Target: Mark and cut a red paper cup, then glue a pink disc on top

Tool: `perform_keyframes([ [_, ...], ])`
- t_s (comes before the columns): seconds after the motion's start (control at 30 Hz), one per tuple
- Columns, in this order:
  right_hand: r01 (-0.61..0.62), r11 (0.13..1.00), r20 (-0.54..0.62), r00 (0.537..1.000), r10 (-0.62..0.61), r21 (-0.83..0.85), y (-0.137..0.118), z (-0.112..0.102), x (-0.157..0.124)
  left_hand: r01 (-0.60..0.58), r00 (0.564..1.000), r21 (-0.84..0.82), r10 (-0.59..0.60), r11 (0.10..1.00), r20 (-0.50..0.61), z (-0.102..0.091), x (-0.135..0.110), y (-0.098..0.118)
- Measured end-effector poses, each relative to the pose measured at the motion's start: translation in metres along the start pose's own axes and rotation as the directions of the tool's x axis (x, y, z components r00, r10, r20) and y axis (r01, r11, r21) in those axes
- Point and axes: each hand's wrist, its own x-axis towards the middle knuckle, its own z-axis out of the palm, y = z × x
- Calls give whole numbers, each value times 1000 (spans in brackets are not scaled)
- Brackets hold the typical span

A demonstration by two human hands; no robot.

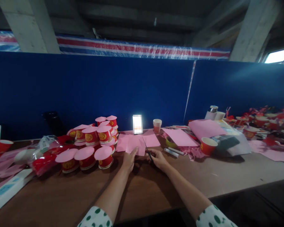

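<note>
My left hand (130, 159) grips a piece of pink paper (135, 144) by its lower edge, thumb on top. In my right hand (156, 158) is a pair of scissors (148, 152), its blades pointing up along the paper's right side. Whether the blades touch the paper I cannot tell. Behind the held piece, more pink sheets (152, 138) lie flat on the brown table (142, 192). To the left stand several upturned red paper cups (85, 158) with pink paper discs on top.
A bright phone screen (137, 124) stands behind the sheets, beside an upright paper cup (157, 126). Marker pens (171, 152) and another red cup (208, 146) lie to the right. A plastic bag (44, 154) and a power strip (10, 190) are at left. A blue partition (109, 85) closes off the back.
</note>
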Motion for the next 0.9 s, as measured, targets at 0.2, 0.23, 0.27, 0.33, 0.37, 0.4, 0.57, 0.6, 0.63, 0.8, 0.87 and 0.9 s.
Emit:
perform_keyframes([
  [0.2,27,1000,-5,1000,-27,8,-2,-1,0,11,1000,52,-11,999,9,-1,-1,-1],
  [0.23,29,1000,-4,1000,-29,10,-2,-2,-1,11,1000,57,-12,998,13,-1,-1,0],
  [0.27,31,999,-3,1000,-31,13,-1,-2,0,11,1000,61,-12,998,18,-1,-1,0],
  [0.33,32,999,-5,999,-32,20,0,-2,0,8,1000,66,-9,998,25,-1,-1,0],
  [0.37,33,999,-5,999,-33,25,1,-2,0,6,1000,68,-8,998,26,-1,-1,0],
  [0.4,33,999,-6,999,-33,29,2,-2,1,4,1000,70,-6,998,28,-1,-1,0],
  [0.57,29,999,-6,1000,-29,42,7,-3,2,-12,999,67,9,998,37,0,-1,0],
  [0.6,27,999,-6,1000,-27,42,7,-3,3,-16,999,65,14,998,37,0,0,-1],
  [0.63,25,999,-7,1000,-25,42,7,-3,3,-19,999,63,17,998,36,0,0,-1],
  [0.8,11,999,-13,1000,-11,32,5,-3,2,-20,1000,56,18,998,24,0,0,-1],
  [0.87,8,1000,-16,1000,-8,22,4,-3,1,-19,1000,54,19,998,17,0,0,-1],
  [0.9,7,1000,-17,1000,-7,16,3,-3,1,-18,1000,52,17,998,15,1,0,0],
])
